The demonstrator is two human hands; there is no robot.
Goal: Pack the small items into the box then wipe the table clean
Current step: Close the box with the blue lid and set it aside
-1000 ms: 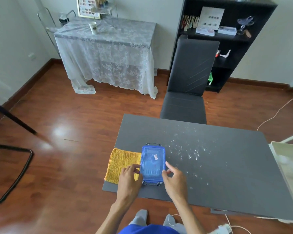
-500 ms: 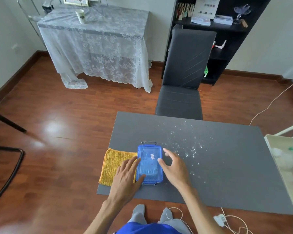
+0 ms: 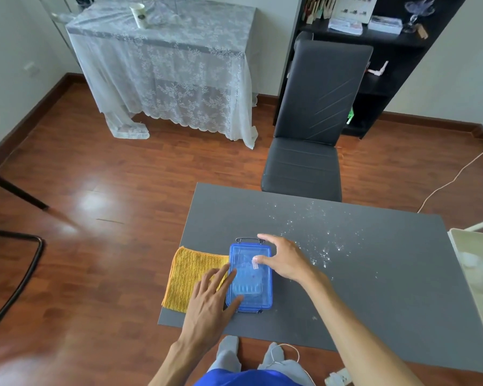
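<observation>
Near the bench's front-left corner lies the blue box [image 3: 250, 275], lid on, touching a yellow cloth [image 3: 191, 274] on its left. The left hand [image 3: 211, 299] rests against its left side, fingers spread; the right hand [image 3: 283, 259] covers its far right corner, fingers apart. White specks [image 3: 318, 235] dot the bench [image 3: 374, 288] beyond.
</observation>
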